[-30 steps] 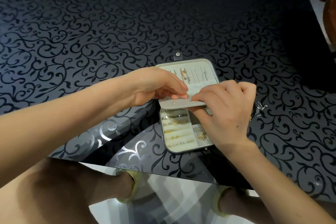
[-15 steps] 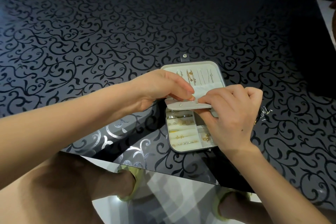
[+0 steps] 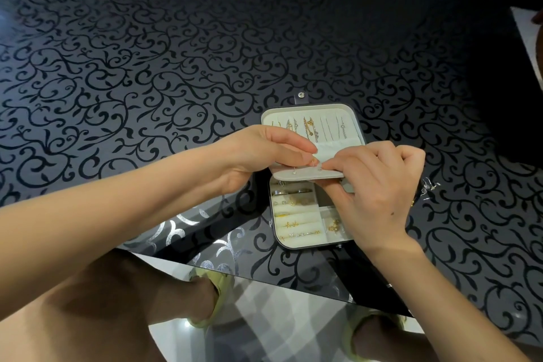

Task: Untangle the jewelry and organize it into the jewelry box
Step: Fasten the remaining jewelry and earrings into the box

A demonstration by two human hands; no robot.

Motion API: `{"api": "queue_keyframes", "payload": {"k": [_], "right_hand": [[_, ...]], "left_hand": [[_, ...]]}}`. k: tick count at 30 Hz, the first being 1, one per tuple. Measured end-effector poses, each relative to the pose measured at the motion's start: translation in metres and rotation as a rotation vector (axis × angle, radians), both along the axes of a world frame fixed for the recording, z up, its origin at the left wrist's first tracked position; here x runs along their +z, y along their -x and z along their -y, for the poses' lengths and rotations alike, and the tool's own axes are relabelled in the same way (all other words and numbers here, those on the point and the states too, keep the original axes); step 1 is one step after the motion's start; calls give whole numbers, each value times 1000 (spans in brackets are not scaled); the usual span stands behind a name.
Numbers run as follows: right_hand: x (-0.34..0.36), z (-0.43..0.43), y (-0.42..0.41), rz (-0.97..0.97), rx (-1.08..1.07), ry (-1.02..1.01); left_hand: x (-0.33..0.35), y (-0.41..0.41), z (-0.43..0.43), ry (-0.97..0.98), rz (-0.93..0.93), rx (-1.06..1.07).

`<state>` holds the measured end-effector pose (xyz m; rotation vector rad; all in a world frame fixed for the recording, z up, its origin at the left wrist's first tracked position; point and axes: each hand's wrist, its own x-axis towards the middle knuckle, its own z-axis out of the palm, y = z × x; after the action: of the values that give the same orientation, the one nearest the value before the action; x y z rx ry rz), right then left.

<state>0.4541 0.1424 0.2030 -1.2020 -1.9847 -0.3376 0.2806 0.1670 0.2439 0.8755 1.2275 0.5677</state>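
An open jewelry box is set on the patterned table near its front edge. Its padded flap is pinched by the left hand and right hand; a small earring, possibly gold, is pressed between fingertips.

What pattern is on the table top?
Black swirling vine scrolls on dark grey table, seen in the head view.

Both hands pinch a small earring at the flap of the open jewelry box.
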Motion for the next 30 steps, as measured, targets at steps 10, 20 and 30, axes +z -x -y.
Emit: {"api": "queue_keyframes", "payload": {"k": [10, 20, 30], "right_hand": [[1, 0, 1, 7, 1, -18], [2, 0, 1, 6, 6, -16], [1, 0, -1, 17, 0, -5]], "left_hand": [[-3, 2, 5, -36, 31, 11], [-6, 0, 9, -142, 6, -8], [-2, 4, 5, -331, -121, -149]]}}
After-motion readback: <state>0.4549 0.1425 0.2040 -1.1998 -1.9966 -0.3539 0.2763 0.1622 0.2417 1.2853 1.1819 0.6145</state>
